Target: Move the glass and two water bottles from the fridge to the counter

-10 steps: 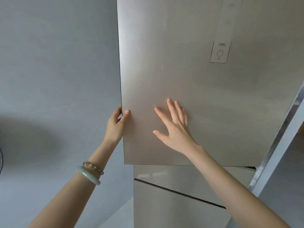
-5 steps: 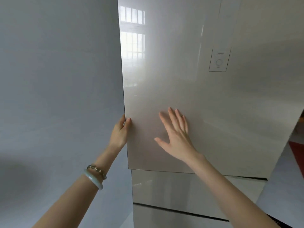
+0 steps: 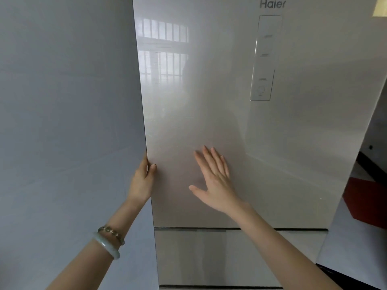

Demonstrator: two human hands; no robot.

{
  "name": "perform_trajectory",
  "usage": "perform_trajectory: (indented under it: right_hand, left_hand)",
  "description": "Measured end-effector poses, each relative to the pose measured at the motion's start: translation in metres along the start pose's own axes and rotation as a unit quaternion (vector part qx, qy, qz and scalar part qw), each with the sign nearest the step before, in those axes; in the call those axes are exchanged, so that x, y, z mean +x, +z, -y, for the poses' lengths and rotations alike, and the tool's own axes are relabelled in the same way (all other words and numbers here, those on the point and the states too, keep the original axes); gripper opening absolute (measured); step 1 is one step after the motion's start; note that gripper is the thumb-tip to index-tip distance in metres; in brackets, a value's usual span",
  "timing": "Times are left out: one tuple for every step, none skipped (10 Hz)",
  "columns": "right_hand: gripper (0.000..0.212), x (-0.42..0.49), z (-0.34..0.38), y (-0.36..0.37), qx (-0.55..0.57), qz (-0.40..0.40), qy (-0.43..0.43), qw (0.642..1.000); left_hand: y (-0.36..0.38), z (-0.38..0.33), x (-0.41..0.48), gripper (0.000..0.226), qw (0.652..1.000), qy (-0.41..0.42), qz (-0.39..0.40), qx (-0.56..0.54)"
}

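Observation:
The pale glossy upper fridge door fills the view and lies flush with the fridge front. My left hand grips its left edge, fingers curled around it and thumb on the front. Flat against the door's lower middle rests my right hand, fingers spread and holding nothing. The glass and the water bottles are not in view.
A control panel sits high on the door under the brand name. Below the door is a lower fridge compartment front. A grey wall stands close on the left. A red object lies at the right.
The upper door, which stood ajar from the lower compartments, has swung in and now sits flush. Both hands have stayed on the door.

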State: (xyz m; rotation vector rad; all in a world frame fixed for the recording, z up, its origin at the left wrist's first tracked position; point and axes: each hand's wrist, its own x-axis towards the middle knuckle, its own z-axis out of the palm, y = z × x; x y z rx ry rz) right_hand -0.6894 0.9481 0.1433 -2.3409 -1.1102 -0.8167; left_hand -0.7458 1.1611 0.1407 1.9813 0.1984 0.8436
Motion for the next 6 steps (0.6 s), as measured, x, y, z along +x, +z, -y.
perform_trajectory:
  right_hand:
    - [0.087, 0.001, 0.0, -0.003, 0.02, -0.006, 0.002, 1.0]
    - [0.087, 0.002, 0.0, -0.009, 0.06, -0.005, 0.004, 0.998]
    - [0.088, 0.002, 0.005, -0.019, 0.142, 0.003, 0.028, 0.989]
    - [0.088, -0.001, 0.008, -0.029, 0.244, 0.015, 0.074, 0.967]
    - [0.089, -0.007, 0.012, -0.04, 0.376, -0.011, 0.125, 0.918]
    - [0.097, -0.012, 0.015, -0.058, 0.463, -0.077, 0.155, 0.869]
  left_hand:
    - [0.002, -0.003, -0.002, 0.047, 1.0, 0.008, -0.004, 0.003]
    - [0.003, -0.002, -0.004, 0.054, 1.0, -0.008, -0.011, -0.004]
    - [0.003, -0.009, -0.008, 0.059, 1.0, -0.015, -0.01, -0.021]
    - [0.001, -0.022, -0.015, 0.065, 0.999, -0.008, -0.026, -0.027]
    - [-0.006, -0.043, -0.028, 0.075, 0.998, 0.014, -0.04, -0.046]
    - [-0.015, -0.064, -0.046, 0.089, 0.99, 0.091, -0.032, -0.102]
